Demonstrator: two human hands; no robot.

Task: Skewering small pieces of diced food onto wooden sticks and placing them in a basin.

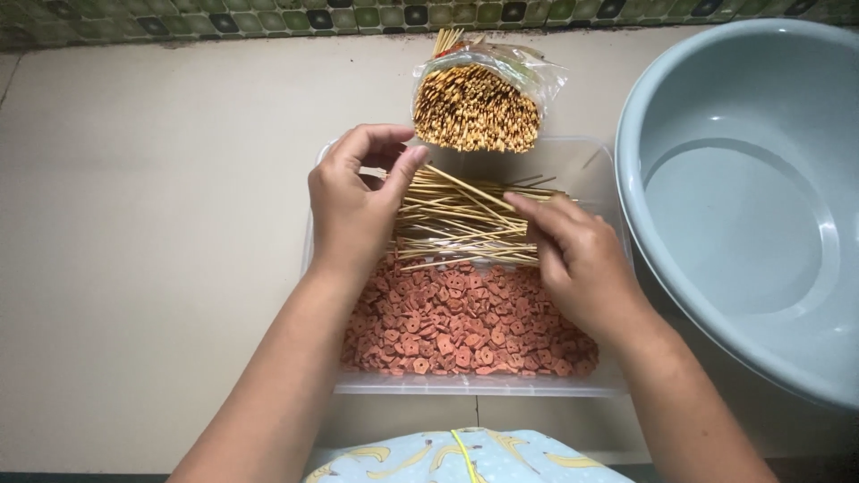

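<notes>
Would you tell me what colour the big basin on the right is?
The basin is pale grey-blue, seen in the head view.

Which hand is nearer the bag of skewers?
Left. The left hand sits just below-left of the bag, fingers close to its corner. The right hand lies lower, on the loose skewers.

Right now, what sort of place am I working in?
Probably a home kitchen floor used for food prep: a clear tub of sliced sausage pieces, bamboo skewers, and a grey wash basin beside a tiled wall.
</notes>
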